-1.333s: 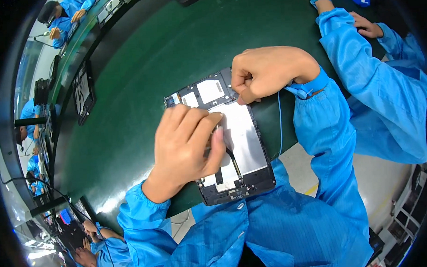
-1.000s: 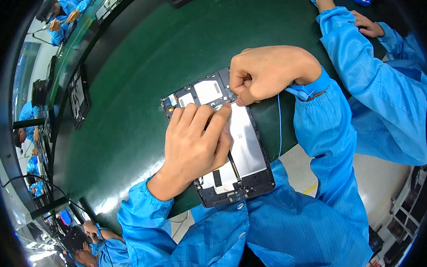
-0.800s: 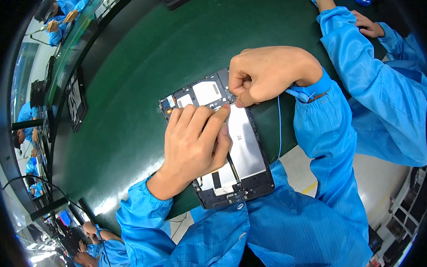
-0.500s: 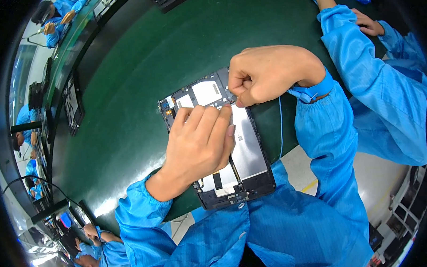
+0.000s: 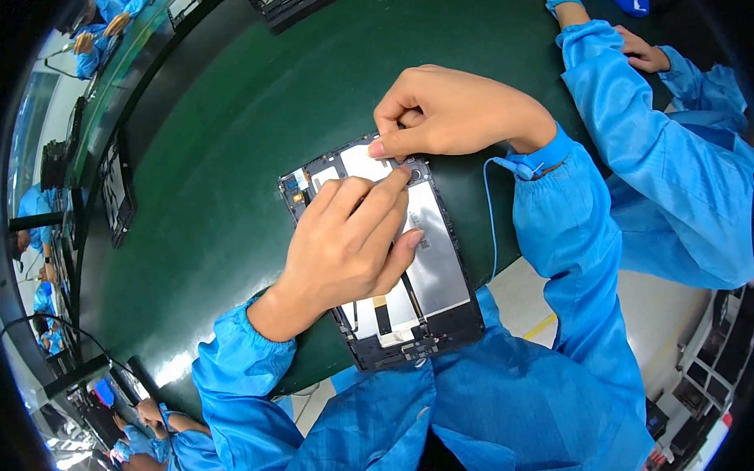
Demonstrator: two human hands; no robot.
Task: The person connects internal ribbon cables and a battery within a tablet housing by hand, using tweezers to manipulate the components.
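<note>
Open-backed tablet [image 5: 443, 270], centre of my remote view, on the table [image 5: 217, 175]. Opening is done; I judge handling at its 12-o'clock end unfinished. Left hand [image 5: 340, 245], curled, covers 10 o'clock; right hand [image 5: 447, 110], bent, 1 o'clock. Whether either grips anything, I cannot tell.

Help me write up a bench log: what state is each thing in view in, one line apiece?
Tablet: cover off, insides showing, near end past the edge of the green table.
Left hand: fingers bent, over the tablet.
Right hand: fingers curled, at the tablet's far end.
Wrist strap: fastened around the right wrist.
Cord: attached to the strap, far end hidden.
Second tablet: insides showing, at left.
</note>
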